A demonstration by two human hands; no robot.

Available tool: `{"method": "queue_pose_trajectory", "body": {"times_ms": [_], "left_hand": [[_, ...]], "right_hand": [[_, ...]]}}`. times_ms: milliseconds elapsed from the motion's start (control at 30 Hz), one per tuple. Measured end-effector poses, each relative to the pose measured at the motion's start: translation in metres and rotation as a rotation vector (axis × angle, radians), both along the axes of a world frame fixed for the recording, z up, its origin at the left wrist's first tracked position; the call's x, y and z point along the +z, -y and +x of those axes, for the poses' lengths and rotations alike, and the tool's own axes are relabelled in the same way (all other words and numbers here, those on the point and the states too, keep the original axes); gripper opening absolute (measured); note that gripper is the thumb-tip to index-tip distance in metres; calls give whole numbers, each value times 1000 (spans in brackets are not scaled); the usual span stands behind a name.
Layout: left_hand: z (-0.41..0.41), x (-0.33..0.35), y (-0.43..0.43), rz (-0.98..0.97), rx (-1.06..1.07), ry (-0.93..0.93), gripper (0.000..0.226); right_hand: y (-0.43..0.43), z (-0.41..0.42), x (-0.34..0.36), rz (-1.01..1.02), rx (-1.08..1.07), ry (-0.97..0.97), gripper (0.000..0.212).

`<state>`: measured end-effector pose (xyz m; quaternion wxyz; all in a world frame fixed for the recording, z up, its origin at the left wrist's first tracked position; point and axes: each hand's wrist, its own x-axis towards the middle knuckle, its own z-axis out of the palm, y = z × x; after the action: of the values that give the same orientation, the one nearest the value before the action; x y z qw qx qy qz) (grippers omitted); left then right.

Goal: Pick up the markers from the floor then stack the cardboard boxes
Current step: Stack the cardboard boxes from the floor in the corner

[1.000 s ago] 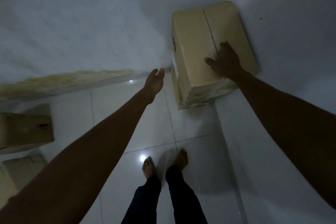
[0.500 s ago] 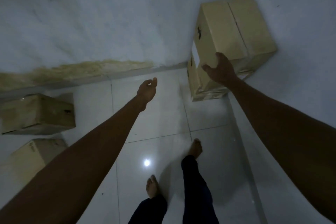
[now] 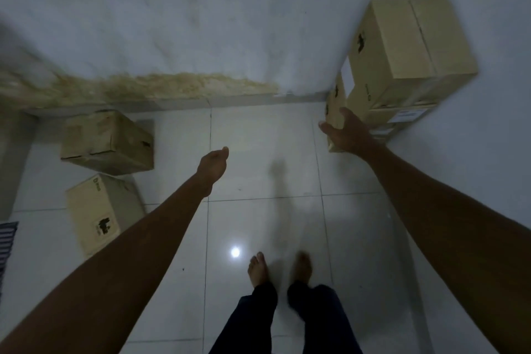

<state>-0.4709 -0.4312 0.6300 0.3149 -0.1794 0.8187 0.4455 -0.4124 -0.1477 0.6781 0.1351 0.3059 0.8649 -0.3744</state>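
Observation:
A stack of cardboard boxes stands in the right corner; the top box [image 3: 408, 46] sits on a lower box [image 3: 334, 103]. My right hand [image 3: 347, 131] hovers open just in front of the lower box, fingers spread, holding nothing. Over the bare floor in the middle, my left hand [image 3: 212, 165] hangs with its fingers loosely curled and empty. Two more cardboard boxes lie on the floor at the left: a dented one [image 3: 107, 142] by the wall and another [image 3: 102, 211] nearer me. No markers are visible.
White tiled floor [image 3: 258, 152] meets a stained wall [image 3: 172, 37] at the back and another wall on the right. My bare feet [image 3: 258, 267] stand at the bottom centre. A striped mat edge [image 3: 5, 244] shows at the far left.
My right hand has come off the top of the stacked box and dropped in front of the lower one. I have stepped back and turned left, bringing the two left boxes into view.

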Motion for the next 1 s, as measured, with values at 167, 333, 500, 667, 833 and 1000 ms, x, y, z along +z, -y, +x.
{"method": "queue_pose_trajectory", "body": {"times_ms": [167, 333, 500, 667, 833, 1000], "left_hand": [[29, 4, 36, -36, 91, -3, 56], [54, 9, 57, -11, 179, -20, 54], [77, 14, 78, -27, 223, -56, 52], [87, 14, 116, -73, 275, -59, 53], [87, 12, 161, -89, 326, -61, 53], [79, 6, 211, -69, 365, -58, 53]], "right_hand": [[14, 14, 3, 4, 69, 49, 81], [32, 21, 5, 3, 124, 33, 80], [57, 20, 4, -9, 209, 31, 81], [89, 11, 2, -24, 268, 21, 81], [133, -5, -4, -35, 327, 20, 80], [181, -19, -15, -45, 346, 32, 80]]}}
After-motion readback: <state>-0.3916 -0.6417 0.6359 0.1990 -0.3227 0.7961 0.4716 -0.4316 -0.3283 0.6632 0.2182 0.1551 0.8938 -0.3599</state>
